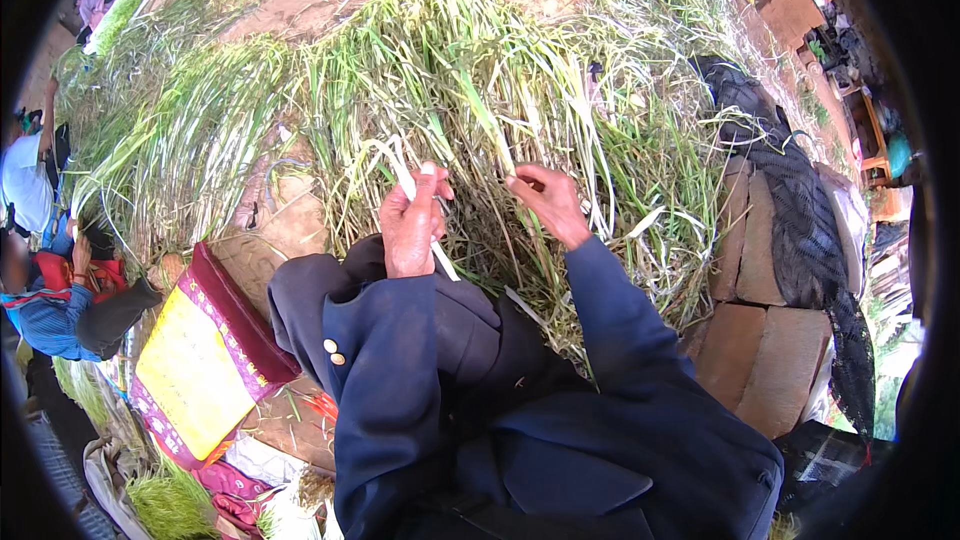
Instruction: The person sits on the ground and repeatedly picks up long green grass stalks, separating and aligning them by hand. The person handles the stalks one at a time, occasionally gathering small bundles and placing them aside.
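Observation:
My left hand [411, 229] is closed around a pale white plant stalk [405, 178], whose bent upper end droops to the left. The lower end of that stalk comes out below my fist, over my dark trouser leg [469, 307]. To the right, my right hand [553, 202] pinches the lower end of a yellow-green leaf [484, 116] between thumb and forefinger. Both hands are above a thick heap of long green and whitish leafy stalks [435, 60]. Some of the heap behind my hands and sleeves is hidden.
At the left sits a person [52, 315] in blue, handling similar stalks. A maroon and yellow printed bag or box [199, 352] stands by my left knee. Brown blocks [780, 352], partly under black netting [795, 187], line the right side. Finer green stems [169, 506] lie lower left.

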The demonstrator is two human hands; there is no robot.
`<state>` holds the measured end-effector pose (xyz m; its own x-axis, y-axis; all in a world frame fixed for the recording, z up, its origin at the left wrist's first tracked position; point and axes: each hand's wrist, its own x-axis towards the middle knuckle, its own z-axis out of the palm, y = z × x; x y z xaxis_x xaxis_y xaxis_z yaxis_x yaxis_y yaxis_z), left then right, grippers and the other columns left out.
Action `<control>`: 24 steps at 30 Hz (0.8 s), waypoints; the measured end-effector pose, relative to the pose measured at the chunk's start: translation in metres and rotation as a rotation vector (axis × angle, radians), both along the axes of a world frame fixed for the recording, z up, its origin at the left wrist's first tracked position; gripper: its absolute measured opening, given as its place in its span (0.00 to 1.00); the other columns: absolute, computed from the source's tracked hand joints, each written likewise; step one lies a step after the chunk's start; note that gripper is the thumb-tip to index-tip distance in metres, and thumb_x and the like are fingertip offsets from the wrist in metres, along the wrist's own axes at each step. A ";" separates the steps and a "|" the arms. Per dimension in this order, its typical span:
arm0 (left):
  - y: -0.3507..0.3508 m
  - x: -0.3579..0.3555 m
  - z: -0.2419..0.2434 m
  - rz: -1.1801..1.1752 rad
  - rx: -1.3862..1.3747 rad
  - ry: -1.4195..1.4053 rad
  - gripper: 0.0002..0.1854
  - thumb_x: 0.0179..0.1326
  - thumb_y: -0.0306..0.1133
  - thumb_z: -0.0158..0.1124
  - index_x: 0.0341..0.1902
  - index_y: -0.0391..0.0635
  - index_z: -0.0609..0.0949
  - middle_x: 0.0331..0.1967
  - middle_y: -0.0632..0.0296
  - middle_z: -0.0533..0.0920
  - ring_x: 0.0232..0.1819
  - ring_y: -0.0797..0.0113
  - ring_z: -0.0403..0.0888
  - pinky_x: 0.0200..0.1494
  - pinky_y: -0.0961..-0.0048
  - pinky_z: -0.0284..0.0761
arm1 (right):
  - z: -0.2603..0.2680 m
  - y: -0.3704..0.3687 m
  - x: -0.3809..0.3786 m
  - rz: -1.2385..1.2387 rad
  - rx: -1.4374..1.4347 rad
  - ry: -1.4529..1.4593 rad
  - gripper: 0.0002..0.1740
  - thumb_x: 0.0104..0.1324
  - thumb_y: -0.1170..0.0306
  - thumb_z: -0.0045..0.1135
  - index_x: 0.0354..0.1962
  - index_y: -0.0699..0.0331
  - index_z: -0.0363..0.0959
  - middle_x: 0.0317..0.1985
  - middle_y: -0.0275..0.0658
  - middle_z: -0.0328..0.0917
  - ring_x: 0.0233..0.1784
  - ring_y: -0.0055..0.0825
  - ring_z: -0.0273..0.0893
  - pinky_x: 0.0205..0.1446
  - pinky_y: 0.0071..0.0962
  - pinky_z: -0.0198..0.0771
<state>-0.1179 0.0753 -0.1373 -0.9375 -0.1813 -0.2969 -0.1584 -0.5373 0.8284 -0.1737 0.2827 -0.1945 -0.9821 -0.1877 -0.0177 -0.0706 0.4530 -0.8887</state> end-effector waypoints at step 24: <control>0.047 0.017 -0.023 -0.247 -0.068 -0.199 0.08 0.62 0.33 0.66 0.29 0.53 0.76 0.16 0.78 0.67 0.12 0.88 0.53 0.15 0.84 0.48 | 0.021 0.030 0.083 0.135 -0.229 0.063 0.11 0.61 0.71 0.64 0.36 0.66 0.71 0.27 0.33 0.72 0.27 0.18 0.72 0.30 0.23 0.68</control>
